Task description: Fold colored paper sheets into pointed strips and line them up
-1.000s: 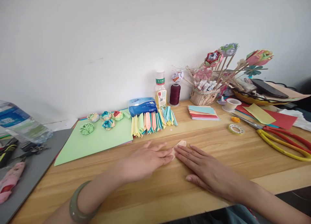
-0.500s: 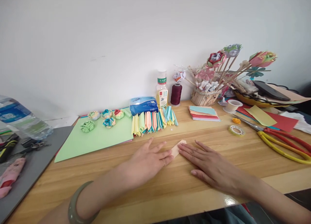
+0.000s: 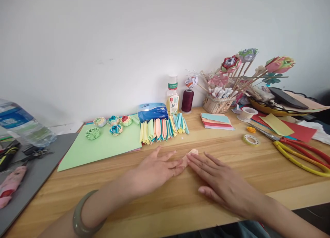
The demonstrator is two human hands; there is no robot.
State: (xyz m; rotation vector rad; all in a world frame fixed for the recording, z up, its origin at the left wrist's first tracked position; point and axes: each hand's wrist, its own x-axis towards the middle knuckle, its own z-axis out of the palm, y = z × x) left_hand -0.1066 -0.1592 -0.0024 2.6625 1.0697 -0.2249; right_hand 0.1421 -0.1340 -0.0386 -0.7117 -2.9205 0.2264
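A small folded piece of pale peach paper point(image 3: 193, 152) lies flat on the wooden table, its pointed far end showing. My left hand point(image 3: 157, 167) rests on its near left part, fingers stretched out and fingertips pressing down. From the right, my right hand point(image 3: 219, 177) lies over its edge with fingers extended flat and the thumb apart. Both hands cover part of the paper. Beyond them stands a row of folded paper strips point(image 3: 163, 129) in several colours, in front of a blue tissue pack point(image 3: 152, 112).
Paper flowers point(image 3: 93, 133) sit on green sheets point(image 3: 103, 152) to the left. Right of centre are a stack of paper cards point(image 3: 216, 121), a tape roll point(image 3: 251, 139) and large scissors point(image 3: 301, 153). Behind stand a thread spool point(image 3: 187, 101), a bottle point(image 3: 172, 97) and a flower basket point(image 3: 218, 104).
My right hand has slid slightly left and toward me along the paper, covering a little more of its near part. My left hand stays nearly in place.
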